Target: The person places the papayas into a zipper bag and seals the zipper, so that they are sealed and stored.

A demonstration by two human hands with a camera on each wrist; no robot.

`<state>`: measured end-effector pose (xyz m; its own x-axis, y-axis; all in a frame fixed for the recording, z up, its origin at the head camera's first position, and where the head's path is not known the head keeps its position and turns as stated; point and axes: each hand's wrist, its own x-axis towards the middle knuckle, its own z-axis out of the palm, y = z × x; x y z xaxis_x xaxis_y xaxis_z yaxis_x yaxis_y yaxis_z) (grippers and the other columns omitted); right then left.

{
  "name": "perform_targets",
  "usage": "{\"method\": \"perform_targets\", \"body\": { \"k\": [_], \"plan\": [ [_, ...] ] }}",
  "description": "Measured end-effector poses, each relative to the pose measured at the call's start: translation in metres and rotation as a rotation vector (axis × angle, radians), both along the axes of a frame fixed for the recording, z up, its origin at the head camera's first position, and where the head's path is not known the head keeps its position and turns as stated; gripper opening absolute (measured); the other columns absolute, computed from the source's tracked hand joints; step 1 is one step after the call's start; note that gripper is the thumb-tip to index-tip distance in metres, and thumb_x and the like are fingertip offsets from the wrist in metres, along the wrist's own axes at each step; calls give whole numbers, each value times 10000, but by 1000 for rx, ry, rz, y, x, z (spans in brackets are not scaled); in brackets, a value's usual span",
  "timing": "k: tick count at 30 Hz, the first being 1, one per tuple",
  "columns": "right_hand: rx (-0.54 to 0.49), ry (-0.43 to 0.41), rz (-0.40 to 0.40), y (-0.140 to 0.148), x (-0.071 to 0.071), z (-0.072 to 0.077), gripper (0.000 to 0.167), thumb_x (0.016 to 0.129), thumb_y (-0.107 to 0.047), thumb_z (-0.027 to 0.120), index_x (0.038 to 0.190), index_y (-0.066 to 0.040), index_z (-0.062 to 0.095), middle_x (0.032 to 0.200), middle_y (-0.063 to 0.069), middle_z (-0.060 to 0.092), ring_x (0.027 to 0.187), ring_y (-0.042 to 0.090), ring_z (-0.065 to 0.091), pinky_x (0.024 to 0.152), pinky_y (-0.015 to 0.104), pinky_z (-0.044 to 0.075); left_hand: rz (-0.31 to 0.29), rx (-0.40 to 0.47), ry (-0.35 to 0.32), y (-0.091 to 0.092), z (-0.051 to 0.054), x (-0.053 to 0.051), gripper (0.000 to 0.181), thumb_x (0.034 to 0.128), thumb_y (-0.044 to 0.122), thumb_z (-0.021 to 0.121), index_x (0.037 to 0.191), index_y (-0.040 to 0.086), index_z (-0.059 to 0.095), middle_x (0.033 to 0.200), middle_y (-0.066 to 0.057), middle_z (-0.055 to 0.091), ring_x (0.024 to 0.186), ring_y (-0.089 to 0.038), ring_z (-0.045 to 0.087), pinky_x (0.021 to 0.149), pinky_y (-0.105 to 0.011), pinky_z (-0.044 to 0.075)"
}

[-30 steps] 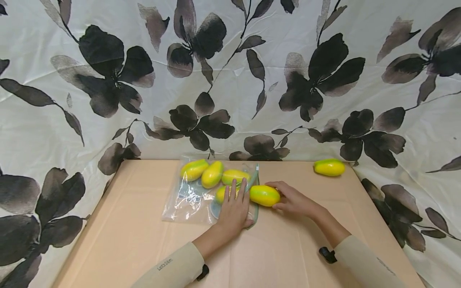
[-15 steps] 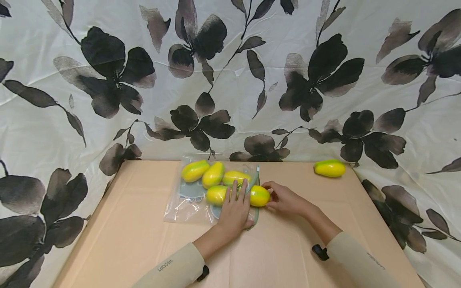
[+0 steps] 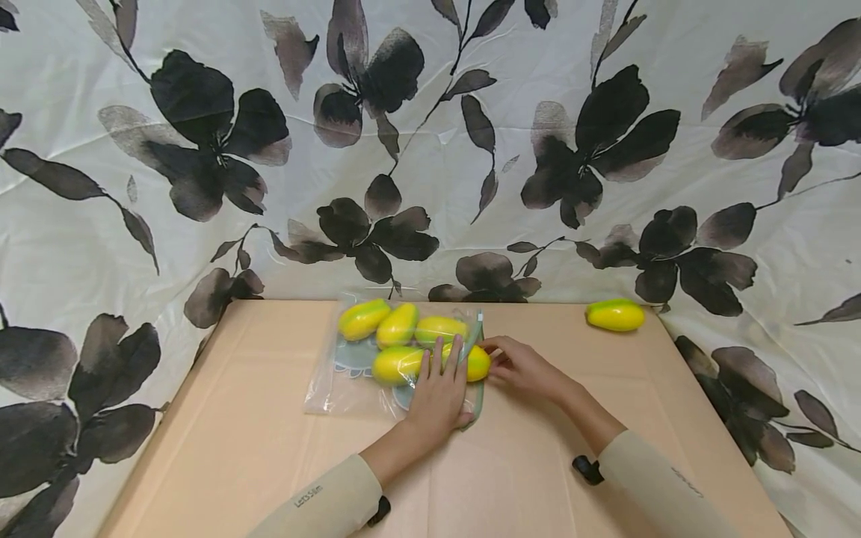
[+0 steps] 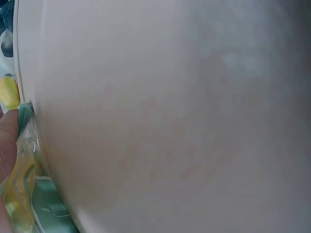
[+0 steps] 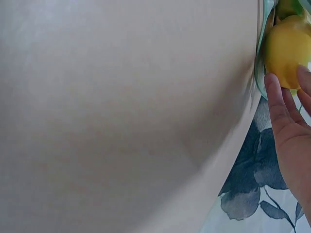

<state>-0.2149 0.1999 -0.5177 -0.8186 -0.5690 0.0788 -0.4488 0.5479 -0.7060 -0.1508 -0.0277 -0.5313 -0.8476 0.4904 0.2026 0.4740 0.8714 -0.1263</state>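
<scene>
Clear zip-top bag [image 3: 323, 400] lies flat on the tan work surface [image 3: 282, 478], mouth facing 3 o'clock, marked by the green zip strip [image 3: 480, 326]. Four yellow-green mango-like fruits inside: first fruit [image 3: 363, 320] at 10–11 o'clock of the bag's middle, second fruit [image 3: 397, 326] at 12, third fruit [image 3: 437, 329] at 1–2, fourth fruit [image 3: 395, 366] about at the middle. Fifth fruit [image 3: 480, 365] sits across the mouth at 3 o'clock, its outer end sticking out. Left hand [image 3: 437, 396] spreads nearly straight fingers over the bag just inside the mouth, with no grip visible; thumb [image 4: 7, 143] lies at the zip strip in the left wrist view, probably keeping the bag from sliding and its opening apart. Right hand [image 3: 531, 371] comes in from 4 o'clock, digits loosely parted, tips against the outer end of the fifth fruit, no full wrap; contact at the end suits pushing inward more than carrying. Sixth fruit [image 3: 615, 314] is loose by the far edge, between 2 and 3 o'clock from the bag, touched by neither hand, likely kept out of the working area. Floral cloth [image 3: 471, 187] hangs behind, towards 12.
</scene>
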Motion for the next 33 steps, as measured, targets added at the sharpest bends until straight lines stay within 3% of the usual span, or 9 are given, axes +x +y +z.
{"method": "perform_targets", "body": {
  "k": [3,10,14,24,33],
  "plan": [
    [-20,-38,-46,-5,-1,-1,392,950,-53,723,1312,-42,575,1254,146,665,1057,259,714,917,310,596,1,-5,10,0,0,0,1181,736,736,780,1594,47,351,1728,-190,133,1561,-465,212,1245,-570,274],
    [-66,-20,-85,-10,-3,-8,309,929,-56,749,1199,-45,599,1067,73,673,954,174,669,863,267,586,-4,-14,25,1,0,-1,1190,727,754,773,1592,50,357,1721,-189,169,1554,-462,237,1230,-568,308],
    [-59,-34,-92,-13,-2,-8,307,934,-51,742,1207,-59,603,1089,62,691,976,166,682,878,258,586,-2,-13,30,2,0,-1,1208,715,759,777,1595,49,352,1720,-184,177,1556,-453,239,1224,-567,320],
    [-109,-13,-7,-23,-2,-8,255,966,-22,690,1208,-14,609,1137,128,707,1049,260,717,896,285,595,-6,5,30,0,0,-1,1186,708,744,792,1589,75,365,1729,-187,131,1567,-449,205,1232,-580,292],
    [-109,-53,-43,-19,1,-6,325,972,-18,682,1280,-26,579,1201,132,711,1103,277,718,936,312,589,7,15,20,0,-2,-1,1156,693,754,794,1558,89,413,1727,-183,146,1564,-450,213,1227,-577,303]
  ]
}}
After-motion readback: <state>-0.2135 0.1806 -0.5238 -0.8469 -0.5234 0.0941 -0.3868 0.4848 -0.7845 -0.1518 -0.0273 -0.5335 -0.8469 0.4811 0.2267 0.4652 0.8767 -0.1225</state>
